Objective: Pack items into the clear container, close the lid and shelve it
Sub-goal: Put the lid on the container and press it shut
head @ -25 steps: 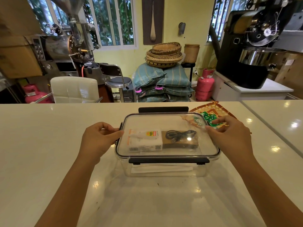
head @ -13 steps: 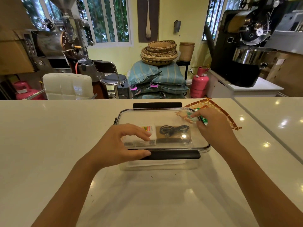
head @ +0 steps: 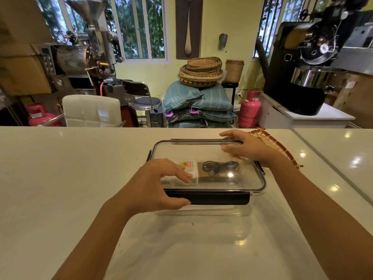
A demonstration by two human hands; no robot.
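The clear container (head: 201, 211) stands on the white counter with its transparent lid (head: 251, 184) on top. Through the lid I see a white packet (head: 191, 169) and a coiled black cable (head: 220, 166) lying on a brown item. My left hand (head: 157, 184) pinches the near left corner, with the fingers on the lid and the thumb against the black front latch (head: 220, 199). My right hand (head: 249, 148) lies on the lid's far right part. Its fingers are spread and reach the rear edge.
A woven mat (head: 279, 147) lies just right of the container, partly under my right wrist. A seam in the counter (head: 331, 172) runs along the right. Beyond the far counter edge are a white chair (head: 91, 111), stacked sacks, pink gas cylinders and roasting machines.
My left hand moved from the lid's left side to the near left corner and onto the front latch. My right hand slid from the right edge to the far right corner.
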